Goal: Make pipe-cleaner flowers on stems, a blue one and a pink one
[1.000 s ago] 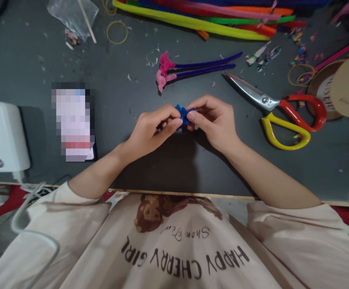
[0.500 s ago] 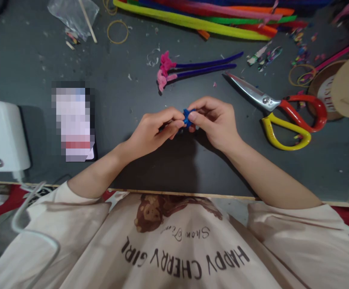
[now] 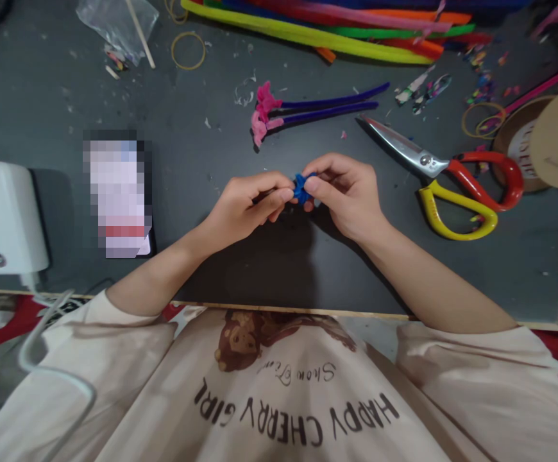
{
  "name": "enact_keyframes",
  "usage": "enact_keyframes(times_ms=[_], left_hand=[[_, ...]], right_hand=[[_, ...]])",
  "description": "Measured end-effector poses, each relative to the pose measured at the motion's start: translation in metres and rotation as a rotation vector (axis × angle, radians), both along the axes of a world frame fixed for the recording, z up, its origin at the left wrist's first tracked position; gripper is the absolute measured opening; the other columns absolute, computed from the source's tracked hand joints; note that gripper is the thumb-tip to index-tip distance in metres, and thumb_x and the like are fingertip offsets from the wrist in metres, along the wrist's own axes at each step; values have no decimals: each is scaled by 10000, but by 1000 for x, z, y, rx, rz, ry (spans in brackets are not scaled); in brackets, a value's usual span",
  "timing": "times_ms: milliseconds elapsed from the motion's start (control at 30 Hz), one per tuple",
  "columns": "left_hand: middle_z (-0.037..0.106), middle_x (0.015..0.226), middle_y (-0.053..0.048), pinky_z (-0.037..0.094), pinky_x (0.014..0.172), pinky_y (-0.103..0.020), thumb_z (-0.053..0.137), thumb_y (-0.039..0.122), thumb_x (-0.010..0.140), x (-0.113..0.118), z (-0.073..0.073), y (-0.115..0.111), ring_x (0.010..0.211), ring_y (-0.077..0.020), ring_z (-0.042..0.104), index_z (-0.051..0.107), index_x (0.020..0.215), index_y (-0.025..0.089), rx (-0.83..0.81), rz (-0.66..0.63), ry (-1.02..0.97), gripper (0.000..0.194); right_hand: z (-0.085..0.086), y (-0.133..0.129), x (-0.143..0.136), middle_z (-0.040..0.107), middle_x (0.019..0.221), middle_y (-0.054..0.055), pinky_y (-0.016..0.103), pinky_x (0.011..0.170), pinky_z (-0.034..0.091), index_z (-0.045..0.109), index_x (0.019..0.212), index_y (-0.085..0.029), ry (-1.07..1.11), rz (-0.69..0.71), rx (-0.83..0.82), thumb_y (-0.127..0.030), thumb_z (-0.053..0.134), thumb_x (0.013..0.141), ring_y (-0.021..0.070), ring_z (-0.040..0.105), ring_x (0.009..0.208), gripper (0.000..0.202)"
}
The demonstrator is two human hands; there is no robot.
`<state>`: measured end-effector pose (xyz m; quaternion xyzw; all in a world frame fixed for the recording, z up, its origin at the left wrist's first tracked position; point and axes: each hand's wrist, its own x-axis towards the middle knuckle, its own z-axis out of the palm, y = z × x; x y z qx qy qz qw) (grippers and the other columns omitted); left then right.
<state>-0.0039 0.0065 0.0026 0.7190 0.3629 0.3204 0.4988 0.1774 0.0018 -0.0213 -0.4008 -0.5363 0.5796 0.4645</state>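
Note:
A small blue pipe-cleaner flower (image 3: pixel 301 188) is pinched between my two hands over the dark table. My left hand (image 3: pixel 254 202) grips its left side with thumb and forefinger. On the other side, my right hand (image 3: pixel 349 192) holds it with the thumb in front, and those fingertips hide part of it. Just beyond my hands lie two finished-looking pipe-cleaner flowers, a bright pink one (image 3: pixel 268 98) and a pale pink one (image 3: pixel 260 128), each on a purple stem. Right of my right hand rest scissors (image 3: pixel 426 160) with one red and one yellow handle.
Several coloured pipe cleaners (image 3: pixel 308 35) lie along the far side. Ribbon spools (image 3: pixel 555 141) stand at the right. To the left are a phone (image 3: pixel 118 192), a white power bank (image 3: pixel 7 218) with a cable, a plastic bag (image 3: pixel 110 22) and a rubber band (image 3: pixel 188 51).
My fingers have shifted slightly on the blue flower, and a bit more of it shows between them. My right hand has moved a touch to the right. Everything else lies as before.

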Motion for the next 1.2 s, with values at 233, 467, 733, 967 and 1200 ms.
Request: enact_keyframes(times_ms=[233, 467, 733, 967, 1200], left_hand=[[504, 545, 43, 375, 483, -174, 491, 456, 947, 0, 0, 1, 480, -39, 460, 557, 714, 168, -11, 0, 2, 376], [512, 540, 49, 367, 456, -175, 505, 489, 928, 0, 0, 2, 450, -35, 451, 549, 720, 178, -66, 51, 6, 377], [609, 678, 41, 482, 518, -159, 602, 403, 887, 1, -10, 5, 553, -45, 590, 605, 865, 202, -46, 178, -126, 202], [691, 847, 13, 571, 686, -202, 622, 398, 877, 1, -13, 3, 694, -70, 667, 676, 932, 219, -55, 212, -157, 195], [710, 935, -9, 583, 748, -225, 692, 363, 819, -1, -15, 2, 792, -100, 679, 675, 945, 207, -72, 200, -133, 201]], right_hand=[[1, 1, -1, 617, 654, -74, 110, 458, 477, 648, 808, -196, 23, 9, 9, -540, 710, 766, 15, 572, 517, 352], [1, -1, -1, 620, 638, -78, 127, 475, 487, 672, 819, -208, 41, -26, 20, -488, 697, 802, 16, 571, 493, 281], [-1, -2, 0, 609, 654, -65, 161, 473, 479, 701, 836, -223, 48, -78, 54, -433, 666, 850, 40, 595, 523, 214], [-1, -1, -2, 585, 636, -77, 154, 471, 477, 643, 833, -229, 68, -60, 56, -464, 686, 823, 42, 605, 533, 239], [1, 0, -2, 592, 668, -83, 153, 498, 503, 637, 807, -228, 67, -61, 59, -452, 703, 813, 23, 581, 522, 233]])
